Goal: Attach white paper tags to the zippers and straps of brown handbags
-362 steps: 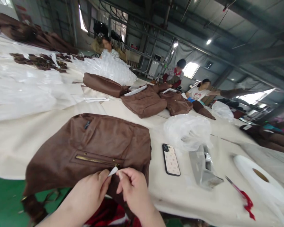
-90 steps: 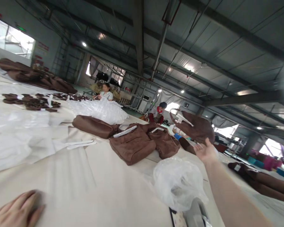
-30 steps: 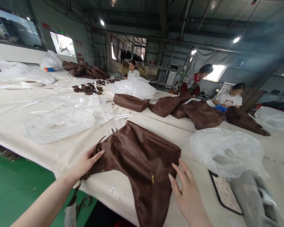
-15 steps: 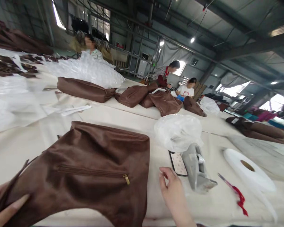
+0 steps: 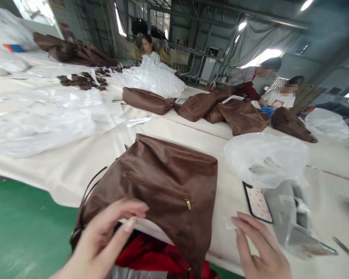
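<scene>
A brown leather-look bag [image 5: 163, 182] lies flat on the cream table [image 5: 61, 166], its lower corner hanging over the near edge. A zipped pocket with a brass pull [image 5: 187, 203] faces up. My left hand [image 5: 104, 240] hovers over the bag's lower left edge with its fingers apart and nothing in it. My right hand [image 5: 258, 248] rests flat on the table to the right of the bag, fingers stretched. A small white scrap [image 5: 229, 223] lies at its fingertips; whether they touch it is unclear.
A phone [image 5: 257, 201], a grey tool [image 5: 291, 221] and a crumpled plastic bag [image 5: 264, 159] lie to the right. Several more brown bags [image 5: 197, 106] sit further back, near co-workers at the far side. Green floor [image 5: 23, 224] lies to the left.
My left hand has let go of the bag's left corner and now hovers over its lower edge. My right hand has shifted right and flattened. The view has swung left.
</scene>
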A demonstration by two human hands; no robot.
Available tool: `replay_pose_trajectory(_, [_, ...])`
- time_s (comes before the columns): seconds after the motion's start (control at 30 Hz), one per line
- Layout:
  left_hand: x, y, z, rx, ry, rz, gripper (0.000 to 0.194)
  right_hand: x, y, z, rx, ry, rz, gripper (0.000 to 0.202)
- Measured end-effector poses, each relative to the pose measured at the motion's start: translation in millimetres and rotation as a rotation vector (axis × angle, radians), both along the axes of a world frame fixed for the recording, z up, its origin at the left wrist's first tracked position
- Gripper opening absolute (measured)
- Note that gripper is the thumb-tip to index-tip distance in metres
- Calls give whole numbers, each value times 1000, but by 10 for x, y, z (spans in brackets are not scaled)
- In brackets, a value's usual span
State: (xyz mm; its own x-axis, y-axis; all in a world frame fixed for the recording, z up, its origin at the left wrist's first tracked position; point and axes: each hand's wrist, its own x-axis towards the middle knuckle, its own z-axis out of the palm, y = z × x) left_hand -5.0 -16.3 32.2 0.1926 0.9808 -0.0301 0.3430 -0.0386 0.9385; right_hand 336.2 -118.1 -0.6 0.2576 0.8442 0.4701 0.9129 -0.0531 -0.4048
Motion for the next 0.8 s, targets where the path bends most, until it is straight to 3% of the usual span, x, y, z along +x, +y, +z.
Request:
replay_pose_trajectory(0.03, [131,-71,19,-76,-55,-163,42,-207,75,40,61,45,160,24])
replay_pose_trajectory(0.1, [399,-128,35,-256,-194,-349,51,-582,222,76,95,120,394,28])
replay_pose_trajectory(0.17, [588,-121,14,-359,-268,-408,52,-851,337,59,70,178,506,32])
replay_pose_trajectory(0.27, [664,-80,-55,-441,-298,-373,45,-1027,414,-11,7,259,570,36])
replay_pose_trajectory(0.33, [637,-45,-69,-448,-275,-335,41,-1040,424,-48,-30,352,541,42])
replay_pose_trajectory(0.43, [610,44,23,-326,-203,-331,33,-1022,460,-75,-68,375,305,41])
replay_pose_trajectory(0.57, [640,238,164,7,87,-302,20,-1066,612,-130,-210,-30,20,18])
replay_pose_trajectory(0.63, [635,339,104,71,211,-310,16,-1110,686,-177,-283,-178,-1,3])
replay_pose_trajectory(0.67, [621,383,34,69,231,-326,16,-1128,710,-202,-304,-218,2,5])
replay_pose_trajectory(0.8, [524,476,-307,-37,46,-411,17,-1164,737,-271,-302,-266,62,13])
